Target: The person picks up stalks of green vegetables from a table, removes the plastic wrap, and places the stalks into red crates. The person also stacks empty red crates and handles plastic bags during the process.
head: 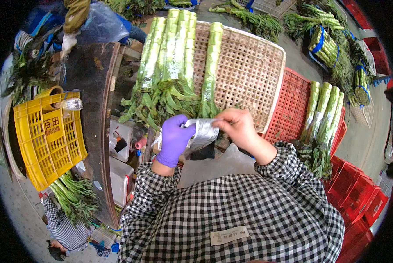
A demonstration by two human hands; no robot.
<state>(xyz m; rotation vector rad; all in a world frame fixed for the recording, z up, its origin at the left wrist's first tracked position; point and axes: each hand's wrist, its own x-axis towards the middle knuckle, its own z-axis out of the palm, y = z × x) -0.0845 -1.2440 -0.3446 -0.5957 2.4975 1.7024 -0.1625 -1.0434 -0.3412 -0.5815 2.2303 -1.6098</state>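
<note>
My left hand [174, 139], in a purple glove, grips one end of a strip of printed white labels [204, 132]. Bare, my right hand [237, 126] pinches the strip's other edge between thumb and fingers. The strip hangs curled in front of my checked smock [229, 210]. Just beyond both hands, a single film-wrapped celtuce stem [212, 52] lies on an upturned pale plastic crate [249, 69]. To its left, several more wrapped celtuce stems [171, 46] lie side by side, their leafy ends [167, 98] pointing towards me.
On the right, several wrapped stems [324, 111] rest on a red crate [287, 102], near stacked red crates [354, 194]. A yellow crate [50, 138] stands on a dark table [91, 131] at left. Two other people, one a gloved hand [69, 42] and one a checked sleeve [53, 210], are nearby.
</note>
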